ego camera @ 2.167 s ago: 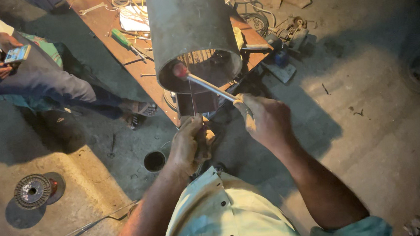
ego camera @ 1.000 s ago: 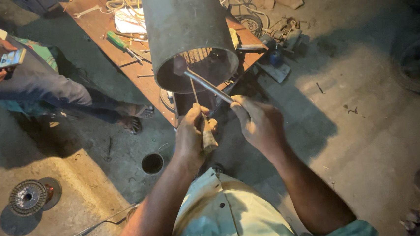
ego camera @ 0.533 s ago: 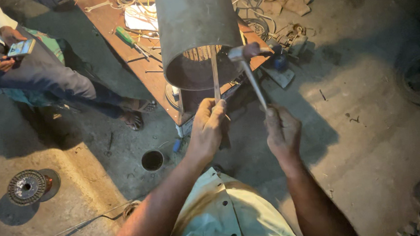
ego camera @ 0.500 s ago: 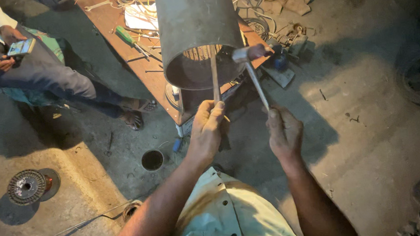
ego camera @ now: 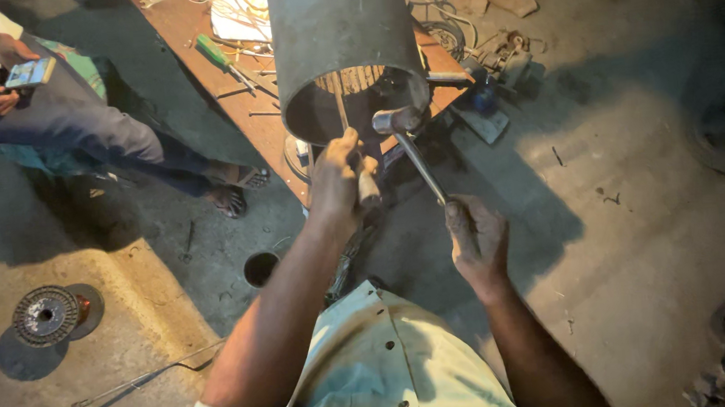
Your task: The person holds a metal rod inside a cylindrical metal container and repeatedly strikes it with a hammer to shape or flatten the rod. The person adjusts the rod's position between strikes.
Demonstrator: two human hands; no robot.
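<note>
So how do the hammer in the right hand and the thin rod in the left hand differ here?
The hammer has a blocky metal head on a shaft; the thin rod is plain and far slimmer. The hammer slants, its head up by the cylinder's rim, while the rod stands near upright, reaching into the cylinder's open mouth. The right hand grips the hammer low on its shaft; the left hand closes round the rod's lower end. Both look metallic.

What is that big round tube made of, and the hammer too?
The big tube looks like dull grey metal: a thin rim and a smooth, matte wall. The hammer in the right hand seems steel, since its head and handle shine. The workbench looks like reddish wood, probably.
</note>
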